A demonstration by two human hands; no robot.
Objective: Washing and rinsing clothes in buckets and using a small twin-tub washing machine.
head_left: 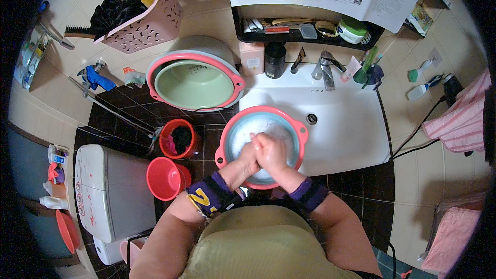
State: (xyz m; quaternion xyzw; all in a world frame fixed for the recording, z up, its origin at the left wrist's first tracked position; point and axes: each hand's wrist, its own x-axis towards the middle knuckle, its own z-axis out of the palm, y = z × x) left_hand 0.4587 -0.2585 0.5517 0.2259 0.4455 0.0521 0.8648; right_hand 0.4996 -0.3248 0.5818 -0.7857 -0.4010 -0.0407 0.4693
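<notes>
The basin [261, 109] is lying below both hands, with its red rim surrounding them and white foam [242, 135] filling much of its inside. The left hand [248, 159] and the right hand [270, 151] are meeting over the foam, fingers curling and closing against each other; whether something small is being held between them, I cannot tell. The hands and wrists are covering the middle of the basin, so the part under them is staying hidden. The basin is overlapping the left edge of the sink [351, 142], whose tap [327, 76] is standing farther back, well apart from the hands. A pink bottle [252, 58] and a black jar [275, 61] are standing beside each other at the back left corner. To the left, a green tub [194, 84] is resting tilted, and two red buckets [167, 179] are standing below it, the farther one holding dark cloth [181, 138].
</notes>
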